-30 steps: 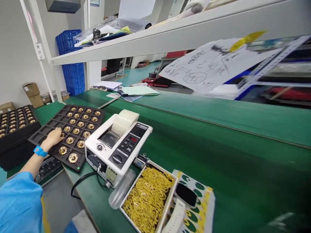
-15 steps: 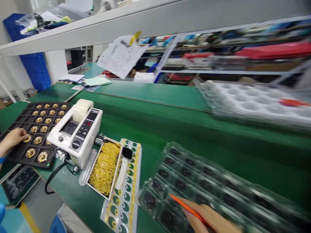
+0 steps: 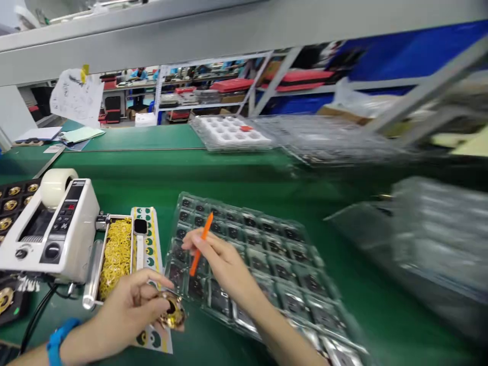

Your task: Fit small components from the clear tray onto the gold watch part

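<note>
My left hand [image 3: 133,307] pinches a round gold part [image 3: 174,310] with a dark hole in its middle, above the sheet of stickers [image 3: 155,339]. A blue band is round that wrist. In my right hand [image 3: 219,254] is an orange pointed stick [image 3: 201,245], held tip up between thumb and fingers. This hand hovers over a clear plastic tray [image 3: 311,249] whose pockets hold dark parts. More gold parts [image 3: 10,205] sit in a black tray at the far left, partly hidden by the tape dispenser.
A white tape dispenser [image 3: 82,223] stands left, beside a box of yellow pieces [image 3: 116,254] and a smartwatch [image 3: 140,227] lying on the stickers. White moulded trays [image 3: 229,131] lie at the back. Blurred clear packaging [image 3: 442,239] is at the right. A shelf beam [image 3: 244,30] crosses overhead.
My left hand has come from the black tray to the middle with a gold part. The right hand still holds the orange stick, now pointing up. The view has swung right.
</note>
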`<state>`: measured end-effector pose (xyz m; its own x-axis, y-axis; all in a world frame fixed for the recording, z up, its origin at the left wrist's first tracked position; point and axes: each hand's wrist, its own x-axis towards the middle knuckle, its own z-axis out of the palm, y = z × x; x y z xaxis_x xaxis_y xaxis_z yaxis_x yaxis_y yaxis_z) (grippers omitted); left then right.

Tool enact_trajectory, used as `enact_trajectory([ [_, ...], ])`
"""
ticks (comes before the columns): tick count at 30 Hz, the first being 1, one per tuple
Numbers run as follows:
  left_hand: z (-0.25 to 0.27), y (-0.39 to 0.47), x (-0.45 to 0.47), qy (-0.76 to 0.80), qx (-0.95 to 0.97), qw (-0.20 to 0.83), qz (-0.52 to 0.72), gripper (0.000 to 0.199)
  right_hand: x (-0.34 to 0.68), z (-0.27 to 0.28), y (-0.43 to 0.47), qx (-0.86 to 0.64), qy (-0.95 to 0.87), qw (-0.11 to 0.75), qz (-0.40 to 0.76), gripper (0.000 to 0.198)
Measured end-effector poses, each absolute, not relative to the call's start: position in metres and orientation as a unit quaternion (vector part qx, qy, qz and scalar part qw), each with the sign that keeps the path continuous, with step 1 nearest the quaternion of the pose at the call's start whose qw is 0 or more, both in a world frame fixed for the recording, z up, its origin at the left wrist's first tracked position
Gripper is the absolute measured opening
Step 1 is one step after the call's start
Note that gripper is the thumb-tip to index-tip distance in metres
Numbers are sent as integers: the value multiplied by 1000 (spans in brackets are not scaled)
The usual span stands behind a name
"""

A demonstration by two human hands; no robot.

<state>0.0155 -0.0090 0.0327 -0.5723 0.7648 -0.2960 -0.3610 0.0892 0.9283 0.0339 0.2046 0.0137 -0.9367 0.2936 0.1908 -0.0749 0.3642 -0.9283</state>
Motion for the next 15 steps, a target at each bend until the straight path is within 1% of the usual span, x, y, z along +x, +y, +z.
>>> enact_trajectory([
  [2, 17, 7, 3, 592, 161, 424, 666, 55, 33, 9, 208, -87, -802, 174, 564, 60],
  [4, 10, 7, -9, 601, 150, 400, 675, 61, 33, 5, 209, -103, -793, 175, 575, 60],
  [10, 28, -10, -21, 653, 75, 294, 694, 54, 36, 0, 197, -91, -750, 153, 637, 55],
  [12, 37, -8, -16, 654, 42, 274, 704, 55, 34, -1, 195, -85, -726, 147, 666, 57],
  [14, 42, -4, -6, 647, 10, 259, 717, 57, 31, -2, 197, -103, -690, 170, 696, 60],
  [15, 44, -2, 0, 643, -5, 258, 721, 59, 30, -2, 200, -123, -668, 198, 707, 60],
])
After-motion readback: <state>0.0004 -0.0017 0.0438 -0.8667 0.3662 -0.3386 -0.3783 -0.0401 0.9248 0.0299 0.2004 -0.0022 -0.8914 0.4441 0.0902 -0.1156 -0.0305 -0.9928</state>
